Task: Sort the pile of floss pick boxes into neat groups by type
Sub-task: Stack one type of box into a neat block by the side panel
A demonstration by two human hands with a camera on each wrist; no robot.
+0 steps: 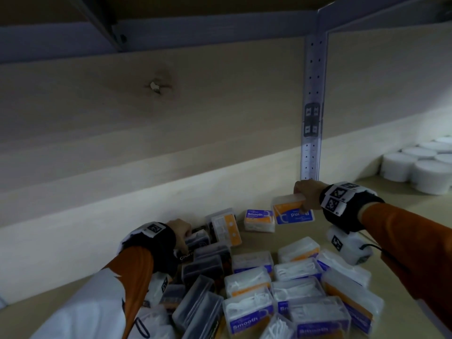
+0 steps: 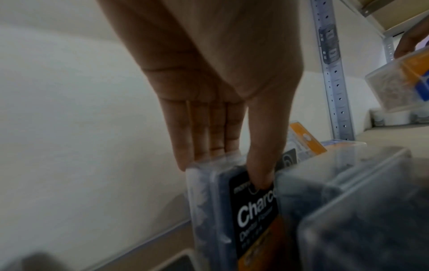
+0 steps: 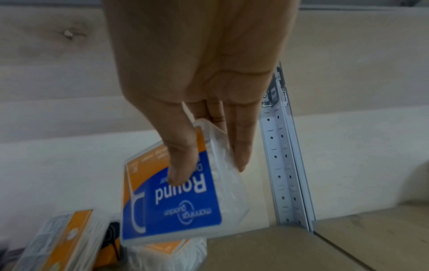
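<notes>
The left hand (image 2: 209, 95) pinches a Charcoal box (image 2: 246, 216) at the pile's left edge; the right hand (image 3: 197, 88) grasps a Round box (image 3: 176, 198) above a Smooth box (image 1: 259, 220) on the shelf (image 1: 403, 209)

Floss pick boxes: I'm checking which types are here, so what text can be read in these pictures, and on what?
"Round", "morning guardian": blue label of the box pinched by the right hand.
"Charc...", cut off: black label of the box gripped by the left hand.
"Smooth": blue-labelled box near the wall, and box in the front pile.
Smaller print: blurred.
</notes>
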